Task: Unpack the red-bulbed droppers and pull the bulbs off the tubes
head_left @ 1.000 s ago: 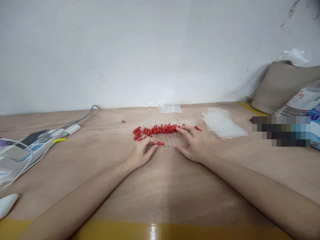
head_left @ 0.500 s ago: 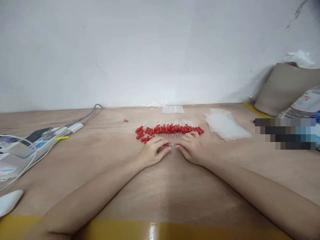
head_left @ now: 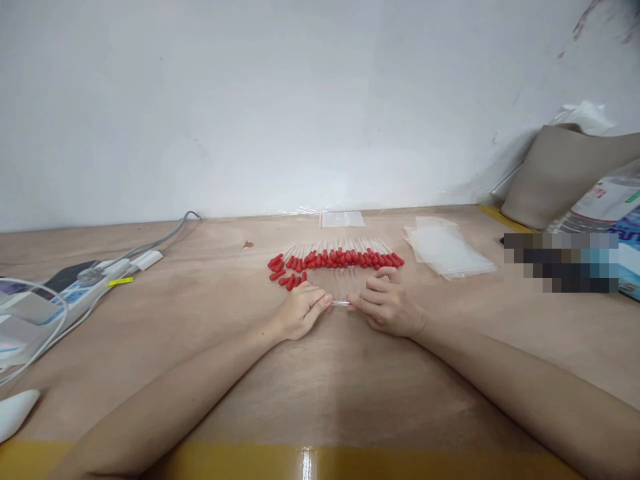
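Note:
My left hand and my right hand face each other low over the table. A clear glass dropper tube lies level between their fingertips, and both hands pinch it, one at each end. Whether a red bulb sits inside the left fingers is hidden. Just beyond the hands lie several loose glass tubes, pointing away from me. Loose red rubber bulbs are scattered beside my left hand. Further back, finished-looking droppers with red bulbs and thin glass stems form a fanned row.
Clear plastic bags are stacked at right, with another small bag by the wall. A power strip with cables and a white object are at left. A grey-brown container and a plastic bottle stand at right.
Both hands have come slightly nearer to me, off the loose glass tubes, with one tube now held between them. The red bulb seen at the left fingertips is no longer visible.

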A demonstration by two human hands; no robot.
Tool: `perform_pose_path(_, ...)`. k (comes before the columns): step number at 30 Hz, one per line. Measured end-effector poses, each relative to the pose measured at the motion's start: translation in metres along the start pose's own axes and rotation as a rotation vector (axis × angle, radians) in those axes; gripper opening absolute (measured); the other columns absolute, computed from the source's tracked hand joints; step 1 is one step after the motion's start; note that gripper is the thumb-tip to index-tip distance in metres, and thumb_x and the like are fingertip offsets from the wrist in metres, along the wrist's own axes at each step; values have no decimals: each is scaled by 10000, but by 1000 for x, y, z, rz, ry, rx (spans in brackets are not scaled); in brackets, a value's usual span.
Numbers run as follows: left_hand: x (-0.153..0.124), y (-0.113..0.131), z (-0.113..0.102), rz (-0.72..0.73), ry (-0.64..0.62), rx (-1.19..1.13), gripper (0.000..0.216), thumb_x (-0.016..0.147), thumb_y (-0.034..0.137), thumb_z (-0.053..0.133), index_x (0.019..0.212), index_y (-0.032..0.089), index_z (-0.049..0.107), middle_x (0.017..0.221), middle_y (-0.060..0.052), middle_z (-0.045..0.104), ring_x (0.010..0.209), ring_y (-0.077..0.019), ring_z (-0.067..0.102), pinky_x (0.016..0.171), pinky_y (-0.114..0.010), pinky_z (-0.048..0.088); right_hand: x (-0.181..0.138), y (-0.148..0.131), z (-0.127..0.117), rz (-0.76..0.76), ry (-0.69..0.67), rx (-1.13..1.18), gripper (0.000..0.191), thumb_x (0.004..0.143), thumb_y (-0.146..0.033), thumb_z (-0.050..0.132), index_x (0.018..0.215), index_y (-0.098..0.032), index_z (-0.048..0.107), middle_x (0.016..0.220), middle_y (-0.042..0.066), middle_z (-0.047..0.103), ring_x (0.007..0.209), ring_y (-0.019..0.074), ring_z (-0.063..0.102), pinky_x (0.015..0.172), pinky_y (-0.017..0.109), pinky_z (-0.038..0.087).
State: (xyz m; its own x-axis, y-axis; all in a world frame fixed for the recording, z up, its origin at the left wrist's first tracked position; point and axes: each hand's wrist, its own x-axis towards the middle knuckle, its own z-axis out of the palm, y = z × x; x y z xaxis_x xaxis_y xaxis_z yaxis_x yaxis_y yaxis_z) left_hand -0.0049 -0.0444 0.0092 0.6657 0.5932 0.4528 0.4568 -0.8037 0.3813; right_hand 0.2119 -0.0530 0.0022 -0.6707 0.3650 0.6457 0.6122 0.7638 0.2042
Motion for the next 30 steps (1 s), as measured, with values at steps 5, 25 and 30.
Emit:
perform_pose_path(5, -3, 0, -2, -36, 7, -49, 380, 914, 271, 285, 630, 174, 519, 592, 4, 558, 575, -116, 490, 674, -278, 365, -5, 4, 0, -103, 77, -66, 204, 895, -229, 413, 965, -290, 595, 606, -50, 543, 657, 113, 412, 764, 351, 221)
perform_pose_path(25, -13, -50, -42, -449, 430, 259, 294, 861, 234, 335, 1056, 164, 544, 883, -60, 518, 921, -192, 502, 843, -339, 410, 2, 11, 16, 555, 109, 46, 214, 829, -247, 466, 825, -215, 678, 682, 10, 661, 652, 129, 512, 736, 329, 227)
perform_pose_path(30, -16, -67, -34, -471, 441, 165, 313, 795, 242, 451, 1101, 178, 459, 884, -41, 566, 792, -162, 556, 723, -301, 451, 2, 10, 21, 526, 104, 30, 212, 808, -225, 473, 851, -215, 681, 645, 9, 660, 631, 130, 506, 725, 323, 227)
